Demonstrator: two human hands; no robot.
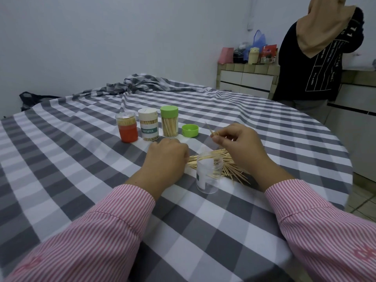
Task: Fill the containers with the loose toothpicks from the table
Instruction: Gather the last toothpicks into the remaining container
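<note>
Fingers (216,137) of the right hand (242,147) pinch a small bunch of toothpicks (211,132), lifted clear of the checked tablecloth (81,159) with the points up, seemingly to square the ends before they go into a container. The left hand (168,159) rests knuckles-up on the table, its fingers curled under and pressed against the near edge of the loose toothpick pile (225,163); whether they are gripping any sticks cannot be told from this angle, but the hand appears set there to gather the heap or keep it from scattering.

Just in front of the pile, between the two hands, stands an open clear plastic container (208,176) with a white label, upright and apparently nearly empty, placed close so each bunch has only a short trip. Its likely lid, a green cap (190,130), lies by itself beyond the hands, out of the way.

Farther back, three containers stand in a row, capped and packed with sticks (set aside, it seems, as finished): one with a red label (127,129), one with a cream cap (148,126) marked "TOOTHPICK", one with a green lid (169,123). Much of the pile remains on the table.
</note>
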